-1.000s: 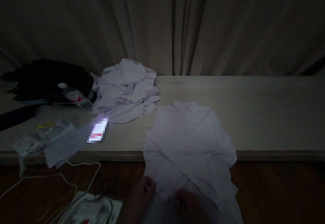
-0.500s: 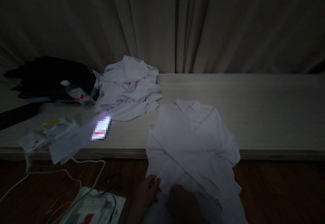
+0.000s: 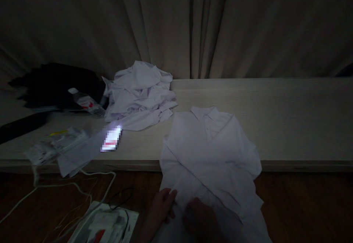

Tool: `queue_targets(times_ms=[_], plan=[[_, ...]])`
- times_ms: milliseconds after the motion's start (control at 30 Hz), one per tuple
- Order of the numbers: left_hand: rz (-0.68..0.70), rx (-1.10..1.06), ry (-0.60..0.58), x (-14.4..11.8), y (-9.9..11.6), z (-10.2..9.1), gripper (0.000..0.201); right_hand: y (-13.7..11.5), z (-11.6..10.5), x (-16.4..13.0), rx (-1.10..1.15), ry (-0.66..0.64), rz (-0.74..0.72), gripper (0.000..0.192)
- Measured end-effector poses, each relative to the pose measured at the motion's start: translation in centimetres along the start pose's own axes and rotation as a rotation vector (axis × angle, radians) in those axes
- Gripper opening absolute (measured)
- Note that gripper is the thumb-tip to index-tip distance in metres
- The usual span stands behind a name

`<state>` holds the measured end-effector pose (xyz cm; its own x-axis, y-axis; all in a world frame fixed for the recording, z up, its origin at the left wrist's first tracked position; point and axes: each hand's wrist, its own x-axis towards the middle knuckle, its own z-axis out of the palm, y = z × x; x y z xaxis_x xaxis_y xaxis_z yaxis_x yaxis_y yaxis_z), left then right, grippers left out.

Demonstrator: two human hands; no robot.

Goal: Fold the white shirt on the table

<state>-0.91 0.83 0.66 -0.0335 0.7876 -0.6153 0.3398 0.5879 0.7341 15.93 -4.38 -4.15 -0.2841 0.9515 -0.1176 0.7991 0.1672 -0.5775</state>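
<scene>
A white collared shirt (image 3: 204,151) lies spread front side up, its upper part on the bench and its lower part hanging over the front edge towards me. One sleeve is laid slantwise across its front. At the shirt's lower left, my left hand (image 3: 163,207) is closed, with thumb and fingertips on the cloth. Just to the right, my right hand (image 3: 200,215) has its fingers curled in on the lower front of the shirt. It is in deep shadow, so the fingertips are hard to make out.
On the pale bench (image 3: 289,125) are a heap of white clothes (image 3: 140,92), a pile of black clothes (image 3: 60,83), a plastic bottle (image 3: 87,103), a lit phone (image 3: 111,139) and clear bags (image 3: 63,142). Cables (image 3: 107,184) and a white box (image 3: 107,222) are below, left.
The view has shifted slightly. Both hands stay at the lower front of the shirt and have moved very little. The shirt lies as before.
</scene>
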Motion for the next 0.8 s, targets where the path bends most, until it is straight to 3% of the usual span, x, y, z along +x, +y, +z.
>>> queue_targets(times_ms=[233, 533, 800], plan=[[0.033, -0.046, -0.040, -1.0, 0.3, 0.2, 0.047, -0.1, -0.5, 0.6, 0.056, 0.022, -0.055, 0.014], [-0.001, -0.039, -0.064, -3.7, 0.7, 2.2, 0.051, -0.9, -3.1, 0.7, 0.524, 0.093, 0.225, 0.014], [-0.060, -0.173, -0.080, -2.3, -0.8, 4.7, 0.051, -1.5, -4.0, 0.8, 0.646, 0.030, 0.291, 0.022]])
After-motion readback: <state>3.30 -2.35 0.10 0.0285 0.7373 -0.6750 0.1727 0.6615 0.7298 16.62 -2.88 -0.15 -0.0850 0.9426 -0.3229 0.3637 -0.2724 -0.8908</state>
